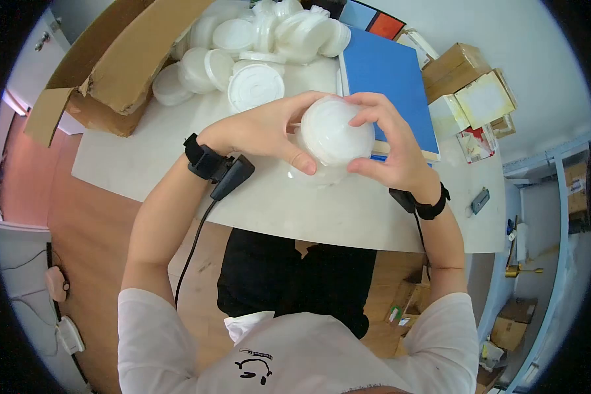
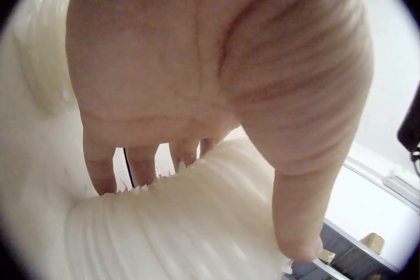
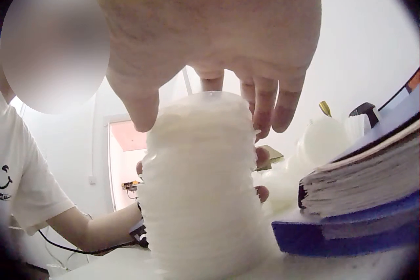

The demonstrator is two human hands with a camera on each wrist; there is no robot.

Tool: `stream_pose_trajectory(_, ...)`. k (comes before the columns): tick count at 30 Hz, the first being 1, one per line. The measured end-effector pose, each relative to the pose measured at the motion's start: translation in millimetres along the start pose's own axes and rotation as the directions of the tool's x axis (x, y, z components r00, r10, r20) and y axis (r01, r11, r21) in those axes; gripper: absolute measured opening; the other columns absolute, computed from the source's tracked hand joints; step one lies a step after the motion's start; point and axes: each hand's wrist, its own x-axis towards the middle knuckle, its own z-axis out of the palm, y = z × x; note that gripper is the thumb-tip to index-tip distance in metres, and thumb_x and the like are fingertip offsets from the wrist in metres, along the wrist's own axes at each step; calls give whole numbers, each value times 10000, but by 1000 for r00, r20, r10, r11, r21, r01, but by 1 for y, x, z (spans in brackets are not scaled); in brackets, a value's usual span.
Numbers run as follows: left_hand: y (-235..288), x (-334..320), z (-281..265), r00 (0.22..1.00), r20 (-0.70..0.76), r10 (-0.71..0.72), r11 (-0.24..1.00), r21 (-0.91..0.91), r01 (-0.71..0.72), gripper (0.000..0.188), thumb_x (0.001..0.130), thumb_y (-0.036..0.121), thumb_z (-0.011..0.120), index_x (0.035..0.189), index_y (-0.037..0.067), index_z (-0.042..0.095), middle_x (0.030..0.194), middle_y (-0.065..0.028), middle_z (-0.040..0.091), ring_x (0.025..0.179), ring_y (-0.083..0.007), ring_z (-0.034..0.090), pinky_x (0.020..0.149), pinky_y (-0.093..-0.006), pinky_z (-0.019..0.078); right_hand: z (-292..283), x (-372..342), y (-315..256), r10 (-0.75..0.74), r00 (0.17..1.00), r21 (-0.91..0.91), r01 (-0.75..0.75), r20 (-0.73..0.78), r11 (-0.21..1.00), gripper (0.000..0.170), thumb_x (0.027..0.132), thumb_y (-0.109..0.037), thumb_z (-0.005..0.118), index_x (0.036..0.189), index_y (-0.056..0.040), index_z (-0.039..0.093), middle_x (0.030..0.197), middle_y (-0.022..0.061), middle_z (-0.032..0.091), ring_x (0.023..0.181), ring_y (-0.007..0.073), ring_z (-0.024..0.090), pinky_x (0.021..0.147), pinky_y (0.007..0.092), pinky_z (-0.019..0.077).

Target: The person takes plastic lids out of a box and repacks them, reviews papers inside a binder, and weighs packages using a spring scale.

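A tall stack of translucent white plastic lids [image 1: 337,133] stands upright on the white table, between both hands. From the left, my left hand [image 1: 264,131] holds the stack's side, thumb in front and fingers behind. My right hand [image 1: 400,148] curls round its top from the right, with the thumb toward my body. The right wrist view shows the layered rims of the stack [image 3: 200,194], with left fingertips peeking out lower down. In the left wrist view, the left palm [image 2: 164,63] hangs over the ridged side of the stack [image 2: 177,227].
Many similar round lids [image 1: 256,87] lie heaped at the back of the table. An open cardboard box [image 1: 111,85] stands at the back left. Behind the right hand lies a large blue folder [image 1: 384,79]. Small boxes [image 1: 479,98] and a grey object [image 1: 480,201] are farther right.
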Motion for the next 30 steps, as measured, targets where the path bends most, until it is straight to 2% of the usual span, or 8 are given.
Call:
stream_pose_trajectory(6, -4, -1, -1, 999, -39, -36, 998, 42, 38, 1097, 628, 168, 959, 1522, 63, 332, 1443, -76, 502, 1357, -204, 457, 1172, -387, 331, 8, -3, 2, 2, 998, 94, 4, -61, 996, 507, 748, -234, 860, 1108, -70, 543, 1313, 195, 539, 1198, 360, 539, 1021, 424, 434)
stream_pose_trajectory(11, -2, -2, -1, 999, -44, -29, 999, 20, 30, 1099, 620, 178, 969, 1513, 67, 337, 1415, -59, 513, 1334, -186, 465, 1146, -369, 357, 17, -2, 2, -1, 992, 11, 3, -128, 1000, 557, 705, -293, 901, 1083, -72, 557, 1313, 188, 550, 1175, 369, 555, 1006, 430, 446)
stream_pose_trajectory(15, -10, -2, -4, 1000, -26, -16, 1000, -13, 15, 1131, 609, 178, 977, 1520, 64, 316, 1418, -57, 502, 1333, -179, 461, 1131, -360, 374, 12, 3, -3, -46, 993, -37, 42, -104, 998, 613, 665, -329, 923, 1090, -74, 563, 1319, 191, 549, 1171, 370, 559, 995, 429, 456)
stream_pose_trajectory(19, -1, -3, 2, 999, -31, -45, 997, -57, 43, 1158, 606, 168, 977, 1533, 58, 291, 1433, -63, 486, 1334, -179, 457, 1129, -363, 377, 6, 9, -4, -26, 997, 23, 28, -75, 999, 633, 654, -335, 927, 1105, -71, 569, 1320, 194, 548, 1160, 374, 567, 967, 426, 477)
stream_pose_trajectory(24, -1, -3, 3, 999, -35, -24, 1000, 16, 24, 1129, 632, 110, 948, 1540, 50, 279, 1451, -77, 467, 1338, -186, 453, 1128, -368, 378, 1, 10, -2, -32, 999, 32, 33, -36, 999, 612, 682, -345, 909, 1109, -63, 574, 1297, 196, 569, 1153, 373, 576, 980, 411, 471)
stream_pose_trajectory(27, 6, -4, 6, 997, -28, -73, 997, 19, 73, 1120, 644, 88, 930, 1543, 42, 264, 1464, -85, 453, 1357, -188, 431, 1142, -375, 364, 0, 7, 4, 6, 999, 88, -3, -40, 996, 575, 716, -340, 887, 1107, -55, 577, 1263, 198, 592, 1143, 373, 586, 995, 396, 459)
stream_pose_trajectory(28, 8, -5, 7, 996, -23, -81, 997, 17, 82, 1120, 644, 88, 930, 1543, 42, 264, 1464, -85, 453, 1357, -188, 431, 1142, -375, 364, 1, 7, 9, -1, 998, 156, 11, -65, 988, 560, 725, -331, 880, 1102, -50, 577, 1246, 200, 600, 1134, 376, 590, 995, 391, 458)
stream_pose_trajectory(30, 12, -6, 9, 997, -42, -67, 997, 41, 69, 1070, 694, 130, 907, 1537, 37, 254, 1426, -101, 484, 1349, -195, 440, 1160, -369, 333, -1, 5, 13, -6, 996, 221, 27, -93, 975, 544, 734, -322, 873, 1097, -46, 577, 1230, 201, 609, 1125, 379, 595, 994, 386, 456)
